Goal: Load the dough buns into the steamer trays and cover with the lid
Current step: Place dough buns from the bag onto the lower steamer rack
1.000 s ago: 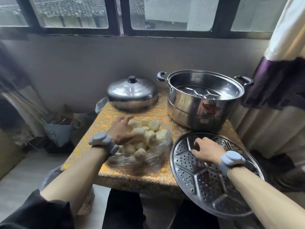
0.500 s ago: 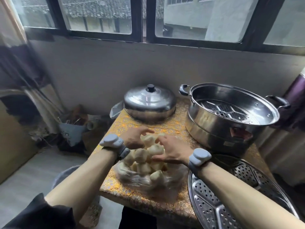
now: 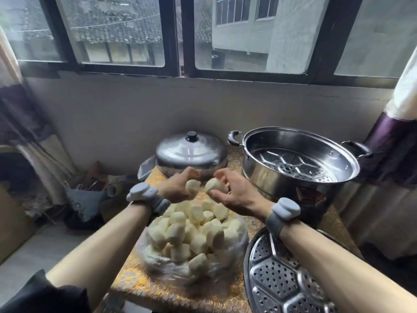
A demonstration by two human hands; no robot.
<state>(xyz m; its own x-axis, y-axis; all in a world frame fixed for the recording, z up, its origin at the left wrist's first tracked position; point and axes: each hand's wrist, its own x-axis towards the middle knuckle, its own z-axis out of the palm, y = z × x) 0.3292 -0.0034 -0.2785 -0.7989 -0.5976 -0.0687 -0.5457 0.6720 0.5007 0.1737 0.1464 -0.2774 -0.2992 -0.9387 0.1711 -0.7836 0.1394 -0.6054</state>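
- The left hand [image 3: 178,188] was raised above the heap, with its fingers and thumb curled round one dough bun [image 3: 193,185].
- The right hand [image 3: 235,195] was just beside it at about the same height. It pinched a second bun [image 3: 214,185] between thumb and curled fingers. The two buns were close together but not touching.
- Below both hands, the heap of buns [image 3: 191,231] sat in a clear plastic bag [image 3: 155,265], open at the top. The bag stood on the counter [image 3: 133,279], which was covered with a gold patterned cloth.
- A loose tray [image 3: 282,279] of round, perforated metal lay at the near right, just beside the bag. The right forearm crossed over its far rim, and its near part ran out of view.
- The steamer pot [image 3: 293,188] stood at the far right of the counter, with an inner tray [image 3: 297,166] seated down inside it.
- The lid [image 3: 191,154], domed metal with a black knob, rested on the counter to the left of the pot, beyond the hands.
- A grey left wristband [image 3: 142,193] and a grey right wristband [image 3: 285,210] sat on the bare forearms.
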